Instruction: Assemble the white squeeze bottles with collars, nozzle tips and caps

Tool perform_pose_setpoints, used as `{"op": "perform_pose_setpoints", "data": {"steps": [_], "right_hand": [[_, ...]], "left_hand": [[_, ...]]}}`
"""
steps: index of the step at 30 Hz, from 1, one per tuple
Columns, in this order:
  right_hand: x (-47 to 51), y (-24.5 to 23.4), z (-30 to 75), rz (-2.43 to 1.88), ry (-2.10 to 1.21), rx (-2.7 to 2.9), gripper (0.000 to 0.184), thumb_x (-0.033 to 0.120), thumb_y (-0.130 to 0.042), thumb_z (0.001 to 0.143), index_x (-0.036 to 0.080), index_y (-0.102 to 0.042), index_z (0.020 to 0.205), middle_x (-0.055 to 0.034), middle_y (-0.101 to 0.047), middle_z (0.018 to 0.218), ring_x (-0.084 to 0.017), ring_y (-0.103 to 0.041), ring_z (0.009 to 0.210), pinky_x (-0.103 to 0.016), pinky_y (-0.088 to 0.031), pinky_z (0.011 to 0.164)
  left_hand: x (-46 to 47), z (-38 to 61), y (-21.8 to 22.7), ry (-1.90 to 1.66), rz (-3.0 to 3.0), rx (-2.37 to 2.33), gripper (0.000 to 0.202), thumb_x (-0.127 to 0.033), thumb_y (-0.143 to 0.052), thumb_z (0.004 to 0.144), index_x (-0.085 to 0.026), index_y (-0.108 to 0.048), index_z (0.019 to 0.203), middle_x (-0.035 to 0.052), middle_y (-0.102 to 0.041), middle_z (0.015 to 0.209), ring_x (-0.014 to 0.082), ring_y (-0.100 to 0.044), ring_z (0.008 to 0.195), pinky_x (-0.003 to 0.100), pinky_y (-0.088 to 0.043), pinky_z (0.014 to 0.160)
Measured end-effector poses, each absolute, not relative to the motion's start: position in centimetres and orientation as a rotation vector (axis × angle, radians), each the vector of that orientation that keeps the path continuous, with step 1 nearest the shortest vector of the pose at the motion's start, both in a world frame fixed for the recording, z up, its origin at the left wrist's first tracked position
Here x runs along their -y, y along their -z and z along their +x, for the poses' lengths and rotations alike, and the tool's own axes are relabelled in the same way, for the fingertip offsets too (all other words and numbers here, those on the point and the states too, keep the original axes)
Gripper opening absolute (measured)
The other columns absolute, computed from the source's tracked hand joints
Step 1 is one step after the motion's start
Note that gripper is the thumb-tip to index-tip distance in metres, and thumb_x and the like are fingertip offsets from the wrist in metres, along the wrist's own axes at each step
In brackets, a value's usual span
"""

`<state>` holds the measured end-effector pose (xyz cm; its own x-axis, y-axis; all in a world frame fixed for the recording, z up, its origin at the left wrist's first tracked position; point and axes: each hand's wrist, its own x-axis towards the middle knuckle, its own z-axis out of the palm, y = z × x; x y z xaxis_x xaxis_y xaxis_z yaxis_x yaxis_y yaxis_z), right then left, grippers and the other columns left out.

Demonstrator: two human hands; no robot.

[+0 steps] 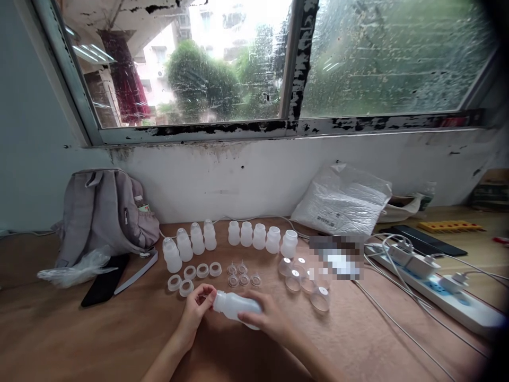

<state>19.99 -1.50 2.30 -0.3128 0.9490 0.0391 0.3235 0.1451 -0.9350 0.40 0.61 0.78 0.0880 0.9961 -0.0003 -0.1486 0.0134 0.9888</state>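
Note:
A frosted baby bottle (pixel 234 307) lies tilted on its side in front of me, its neck pointing left. Around its body wraps my right hand (pixel 264 313). The fingers of my left hand (pixel 201 300) are pinched at the neck end; they hide the bottle's mouth. Beyond my hands stand open bottles (pixel 260 236) in a row. Left of them are bottles with nipple tops (pixel 184 244). Nearer to my left hand lie white collar rings (pixel 190 272), with clear silicone nipples (pixel 243 279) to their right. Clear dome caps (pixel 293 281) sit beyond my right hand.
At the back left, a grey backpack (pixel 99 212) leans on the wall beside a dark phone-like slab (pixel 104 281). A plastic bag (pixel 342 199) stands at the back right. Charging cables and a power strip (pixel 457 297) lie on the right of the wooden table (pixel 91 339).

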Motion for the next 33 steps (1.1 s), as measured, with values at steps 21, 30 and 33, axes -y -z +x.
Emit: {"op": "perform_pose_setpoints", "data": {"steps": [21,30,33], "right_hand": [[1.2,-2.1,19.7,-1.27,-1.811,1.209,0.04,0.046,-0.05,0.076,0.014,-0.055,0.1,-0.0005,-0.057,0.06,-0.007,-0.047,0.036,-0.015,-0.024,0.028],[1.2,-1.8,19.6,-1.302,-1.802,1.299,0.037,0.046,-0.052,0.075,0.014,-0.056,0.093,-0.0003,-0.057,0.06,-0.007,-0.048,0.038,-0.015,-0.026,0.028],[1.2,-1.7,19.5,-1.248,-1.801,1.308,0.038,0.047,-0.051,0.076,0.014,-0.055,0.094,-0.0007,-0.058,0.064,-0.007,-0.048,0.039,-0.014,-0.027,0.028]], "left_hand": [[-0.7,-0.2,-0.9,-1.22,0.967,-0.927,0.039,-0.025,-0.067,0.061,-0.018,-0.054,0.097,0.0083,-0.062,0.096,0.0209,-0.057,0.091,0.028,-0.043,0.075],[-0.8,0.0,-0.1,-1.202,0.848,-0.96,0.03,-0.023,-0.062,0.063,-0.02,-0.052,0.091,0.0036,-0.063,0.087,0.0164,-0.058,0.084,0.027,-0.042,0.075],[-0.8,0.0,-0.1,-1.178,0.901,-1.028,0.03,-0.032,-0.063,0.067,-0.019,-0.051,0.091,0.0012,-0.062,0.074,0.0142,-0.058,0.071,0.025,-0.043,0.066]]}}
